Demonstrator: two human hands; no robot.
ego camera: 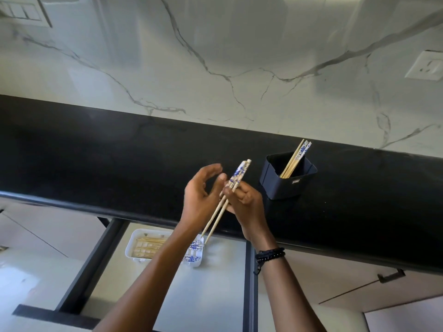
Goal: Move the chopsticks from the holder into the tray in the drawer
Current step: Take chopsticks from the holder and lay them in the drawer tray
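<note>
Now the fingers (239,191) of my right hand (247,202) are curled round a pair of chopsticks (236,178), pinching them just below their blue-patterned tops. The painted ends stick up past my fingers, and the bare tips slant down toward the open drawer (167,295). My left hand (201,190) is alongside, loosely half-curled and holding nothing. Its fingertips are just beside the painted ends, and I cannot tell whether they touch.

To the right of my fingers, near them on the black table (119,152), stands the dark holder (285,180) with a few more chopsticks (296,159) leaning in it. Below my fingers, in the drawer, the white tray (130,245) has chopsticks lying lengthwise in it, partly hidden by my left forearm.

These sticks should be light, stiff and smooth, and the painted part is likely slicker than the bare wood. Pinched at one spot they may scissor apart or roll, so I would grip both together on the thicker upper half. My left fingers could steady the lower part. I would lay them in parallel to the others, painted ends on the same side.
</note>
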